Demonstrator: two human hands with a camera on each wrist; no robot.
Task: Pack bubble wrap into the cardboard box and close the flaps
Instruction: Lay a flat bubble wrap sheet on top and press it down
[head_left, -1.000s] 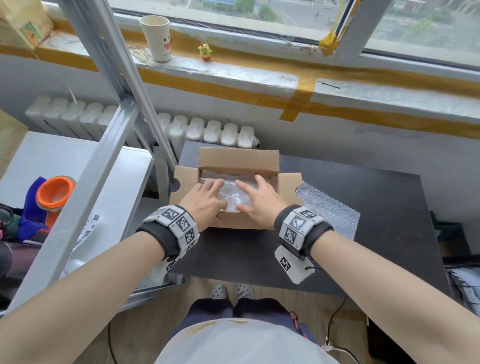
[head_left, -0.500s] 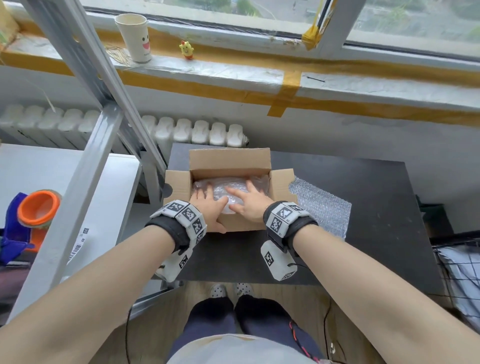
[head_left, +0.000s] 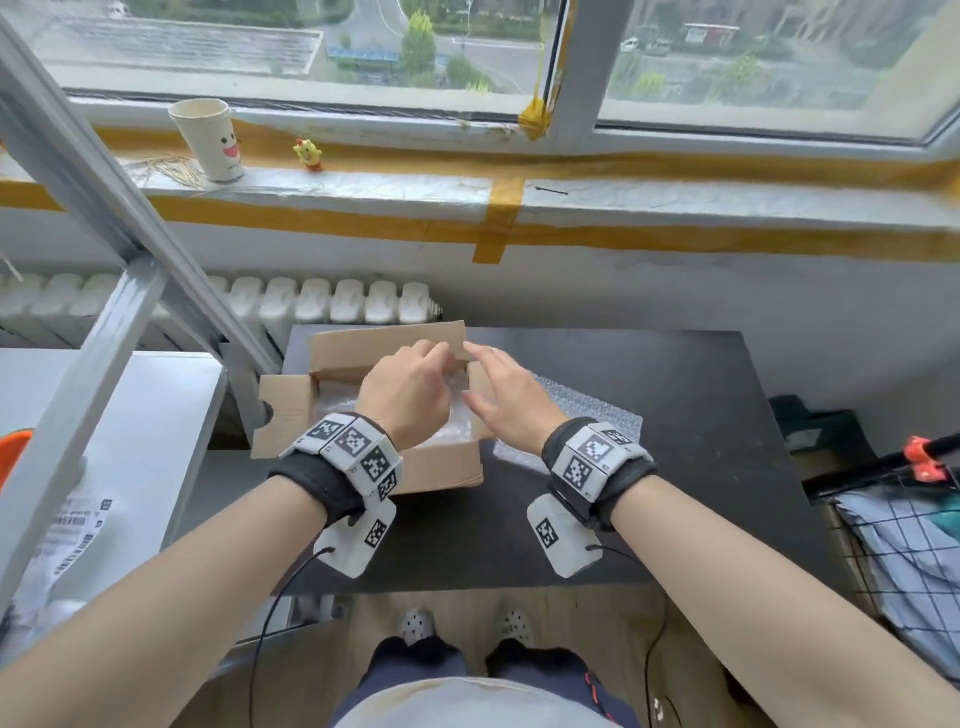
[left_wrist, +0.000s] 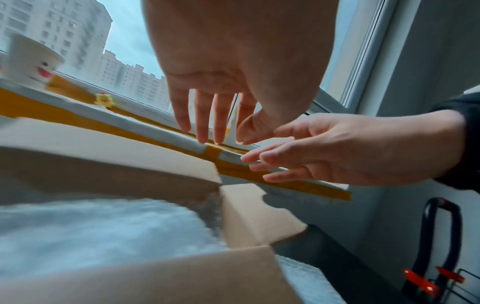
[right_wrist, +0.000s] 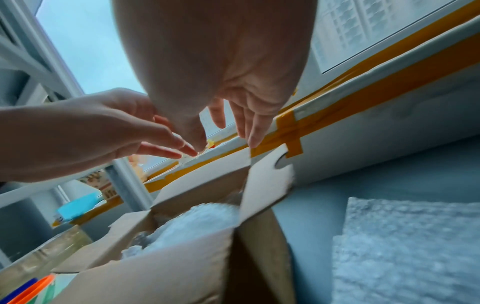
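Note:
The open cardboard box (head_left: 441, 470) stands on the black table (head_left: 675, 415) with bubble wrap (head_left: 335, 400) inside it. Its far flap (head_left: 384, 343) is upright and its left flap (head_left: 283, 410) is spread outward. My left hand (head_left: 410, 389) and right hand (head_left: 506, 397) hover over the box near the far flap's right end. The left wrist view shows the left fingers (left_wrist: 202, 123) hanging straight above the flap (left_wrist: 103, 164), holding nothing, with the right hand (left_wrist: 337, 148) beside them. The right wrist view shows the right fingers (right_wrist: 249, 127) loose and empty above the bubble wrap (right_wrist: 197, 220).
A spare bubble wrap sheet (head_left: 587, 410) lies on the table right of the box. A grey metal frame (head_left: 104, 234) and a white table (head_left: 130, 415) stand to the left. A paper cup (head_left: 210, 140) and yellow toy (head_left: 307, 154) sit on the windowsill. A wire basket (head_left: 893, 519) is at the right.
Both hands have lifted off the bubble wrap they were pressing into the box and moved up toward the far flap. The head view has tilted upward.

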